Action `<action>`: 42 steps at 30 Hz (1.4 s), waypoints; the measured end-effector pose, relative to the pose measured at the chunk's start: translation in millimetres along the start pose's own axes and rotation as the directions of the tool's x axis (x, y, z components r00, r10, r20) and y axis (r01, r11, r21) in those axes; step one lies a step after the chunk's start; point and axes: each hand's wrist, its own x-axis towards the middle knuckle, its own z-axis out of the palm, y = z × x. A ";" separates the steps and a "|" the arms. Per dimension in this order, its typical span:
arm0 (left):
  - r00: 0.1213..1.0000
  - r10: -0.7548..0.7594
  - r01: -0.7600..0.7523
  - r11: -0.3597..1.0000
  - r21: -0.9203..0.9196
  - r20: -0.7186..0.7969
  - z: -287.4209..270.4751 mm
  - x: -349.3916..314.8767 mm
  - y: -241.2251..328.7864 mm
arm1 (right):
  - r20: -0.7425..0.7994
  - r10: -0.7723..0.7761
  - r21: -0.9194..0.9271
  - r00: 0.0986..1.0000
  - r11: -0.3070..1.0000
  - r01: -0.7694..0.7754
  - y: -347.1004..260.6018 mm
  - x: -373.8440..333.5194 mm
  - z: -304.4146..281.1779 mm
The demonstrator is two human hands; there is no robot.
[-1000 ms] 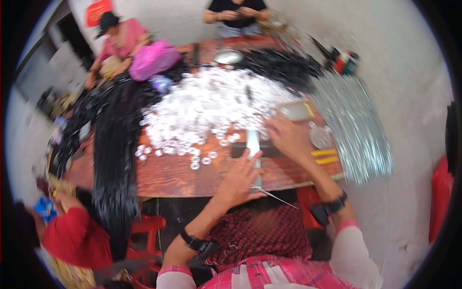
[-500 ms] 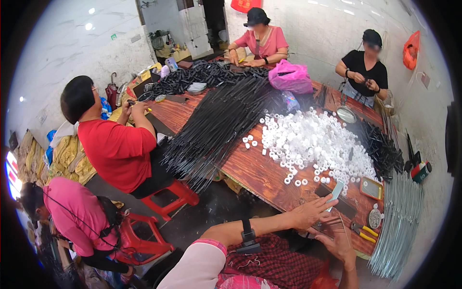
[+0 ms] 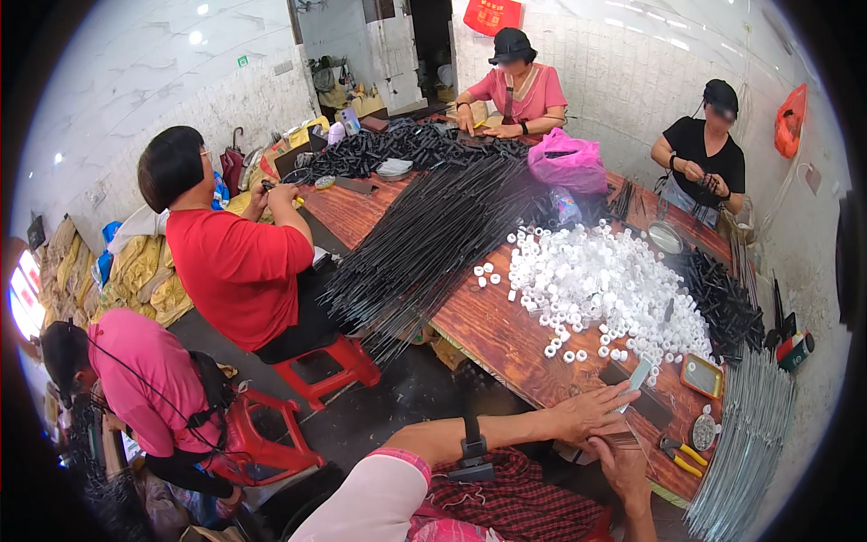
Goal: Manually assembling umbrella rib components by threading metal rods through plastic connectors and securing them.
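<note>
At the table's near edge, my left hand has its fingers pressed together over a flat pale-green strip, which sticks up past the fingertips. Just below it, my right hand is closed around a small bunch of thin brown wires. The two hands almost touch, and the wires' far ends run in under the left palm, out of sight. Beyond the strip lies a dark flat plate. White plastic rings form a big heap farther back.
Right of my hands lie yellow-handled pliers, a round metal dish, a yellow-rimmed tray and a bundle of long metal wires. Black rods cover the table's middle. Co-workers sit around; a red stool stands left.
The whole view has shifted, so the room sits farther right and lower. My right hand has come closer to the left, and the wires that fanned upward now lie lower beside the left hand.
</note>
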 end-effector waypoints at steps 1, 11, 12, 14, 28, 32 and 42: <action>1.000 -0.005 0.005 1.000 0.018 0.007 0.2 0.1 0.0 | 0.002 0.011 -0.021 1.000 1.000 -0.011 -0.9 0.9 -0.9; 0.999 0.026 -0.026 1.000 0.008 -0.047 7.7 -0.9 -0.4 | 0.021 -0.024 -0.029 0.999 0.999 0.025 7.5 -2.2 -1.8; 1.000 -0.009 0.009 0.999 0.036 -0.004 3.7 -1.5 2.2 | 0.030 -0.012 -0.018 0.999 1.000 0.012 5.3 -1.5 -1.3; 0.998 -0.051 0.049 0.997 0.058 0.038 4.4 -2.8 5.6 | 0.047 0.006 -0.006 0.999 1.000 -0.005 5.1 -3.3 -2.6; 0.993 -0.083 0.084 0.996 -0.014 0.088 -12.0 4.3 7.0 | 0.061 0.085 -0.191 0.995 0.979 -0.072 27.2 -7.2 -66.8; 0.983 -0.121 0.121 0.993 0.009 0.140 -12.8 4.2 15.1 | -0.048 0.121 -0.236 0.991 0.963 -0.129 52.3 -24.3 -88.3; 0.985 -0.098 0.084 0.991 0.101 0.142 -20.9 15.9 6.9 | -0.325 0.396 -0.237 0.859 0.845 -0.479 108.2 -54.7 -150.6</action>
